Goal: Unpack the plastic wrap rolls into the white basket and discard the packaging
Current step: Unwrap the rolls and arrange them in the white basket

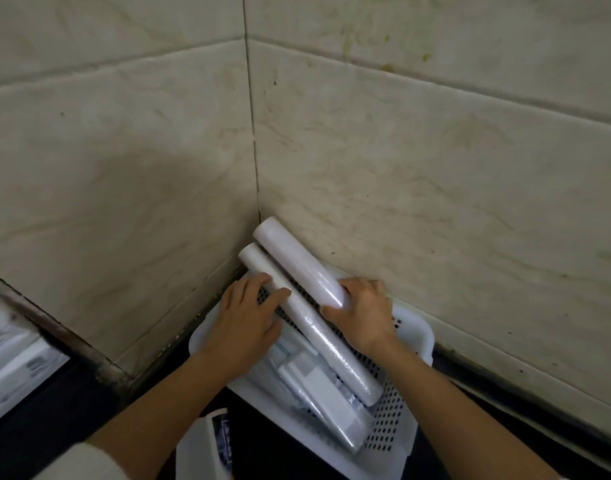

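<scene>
The right hand's [364,315] fingers [333,311] are curled round the lower end of the short roll [299,263], which is gripped just right of the frame's centre. This roll is tilted, its upper end pointing toward the wall corner at mid-frame and raised above the basket's far rim. The left hand [243,322] is laid flat with its fingers [262,282] spread and loose over the upper part of the long roll [326,336]; they rest on it from the left side without closing round it. The long roll lies just beside the short one, parallel to it and apparently touching it, and runs diagonally from near the corner down into the basket, its lower end resting on the perforated bottom toward the lower right.

The white basket [416,336] is set in the corner of a dark table [262,455], against the tiled walls [435,168], in the lower middle of the frame. Inside it, below the left hand and left of the long roll, several white boxed or wrapped items [326,398] are piled lengthwise; what they are cannot be told. A white package [207,448] with dark print is seen at the bottom edge, just left of the basket and touching its rim. A blurred white object [13,362] is seen at the lower left edge.
</scene>
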A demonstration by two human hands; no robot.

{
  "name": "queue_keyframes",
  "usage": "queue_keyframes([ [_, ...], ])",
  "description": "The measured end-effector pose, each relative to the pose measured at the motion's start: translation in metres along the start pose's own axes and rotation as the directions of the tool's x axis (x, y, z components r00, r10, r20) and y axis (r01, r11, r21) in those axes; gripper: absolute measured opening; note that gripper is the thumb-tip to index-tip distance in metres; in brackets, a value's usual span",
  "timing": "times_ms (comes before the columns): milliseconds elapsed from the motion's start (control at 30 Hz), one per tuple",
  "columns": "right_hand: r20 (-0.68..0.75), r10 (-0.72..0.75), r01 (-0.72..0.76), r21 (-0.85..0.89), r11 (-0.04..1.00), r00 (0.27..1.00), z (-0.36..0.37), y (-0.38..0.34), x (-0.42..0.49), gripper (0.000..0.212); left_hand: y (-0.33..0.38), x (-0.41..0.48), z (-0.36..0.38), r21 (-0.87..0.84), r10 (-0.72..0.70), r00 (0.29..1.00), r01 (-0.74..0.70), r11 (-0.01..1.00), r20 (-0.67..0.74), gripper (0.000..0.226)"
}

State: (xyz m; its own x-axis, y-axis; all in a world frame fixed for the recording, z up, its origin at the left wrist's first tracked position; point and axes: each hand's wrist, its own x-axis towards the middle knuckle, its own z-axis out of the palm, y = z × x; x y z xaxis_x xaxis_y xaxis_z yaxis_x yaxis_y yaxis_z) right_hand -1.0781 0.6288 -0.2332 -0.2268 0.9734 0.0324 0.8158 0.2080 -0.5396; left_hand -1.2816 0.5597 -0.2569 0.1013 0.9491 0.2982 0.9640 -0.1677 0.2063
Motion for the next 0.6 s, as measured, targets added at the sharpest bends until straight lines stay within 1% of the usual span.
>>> queue_keyframes([
  [67,0.038,-0.008,0.007,0.040,0.999,0.999,0.005,0.001,-0.002,0.039,-0.001,0.006,-0.003,-0.005,0.021,0.999,-0.021,1.000,-0.025,0.042],
  [133,0.068,-0.031,0.025,0.081,0.996,0.997,0.007,0.000,-0.003,0.039,0.000,0.013,-0.007,0.025,0.060,0.998,-0.059,0.998,-0.021,0.037],
  [233,0.058,-0.044,0.037,0.107,0.994,0.997,0.007,-0.002,-0.005,0.052,0.001,0.020,-0.010,0.061,0.103,0.994,-0.101,0.993,-0.033,0.044],
  [300,0.060,-0.098,0.091,0.112,0.990,0.993,0.006,0.000,-0.009,0.056,-0.001,0.022,-0.011,0.090,0.101,0.994,-0.097,0.991,-0.047,0.047],
  [367,0.139,-0.155,0.147,0.064,0.987,0.978,0.004,0.003,-0.014,0.070,-0.001,0.021,-0.011,0.120,0.101,0.993,-0.094,0.988,-0.055,0.047],
  [433,0.210,-0.206,0.223,-0.058,0.973,0.956,0.001,0.007,-0.019,0.083,0.001,0.021,-0.011,0.136,0.084,0.996,-0.079,0.988,-0.029,0.047],
  [500,0.223,-0.203,0.237,-0.136,0.962,0.954,-0.002,0.008,-0.020,0.084,0.005,0.020,-0.010,0.113,0.046,0.999,-0.046,0.993,0.003,0.046],
  [600,0.190,-0.201,0.222,-0.096,0.970,0.961,-0.006,0.003,-0.024,0.074,0.007,0.018,-0.011,-0.055,-0.011,0.999,0.013,0.998,0.051,0.046],
])
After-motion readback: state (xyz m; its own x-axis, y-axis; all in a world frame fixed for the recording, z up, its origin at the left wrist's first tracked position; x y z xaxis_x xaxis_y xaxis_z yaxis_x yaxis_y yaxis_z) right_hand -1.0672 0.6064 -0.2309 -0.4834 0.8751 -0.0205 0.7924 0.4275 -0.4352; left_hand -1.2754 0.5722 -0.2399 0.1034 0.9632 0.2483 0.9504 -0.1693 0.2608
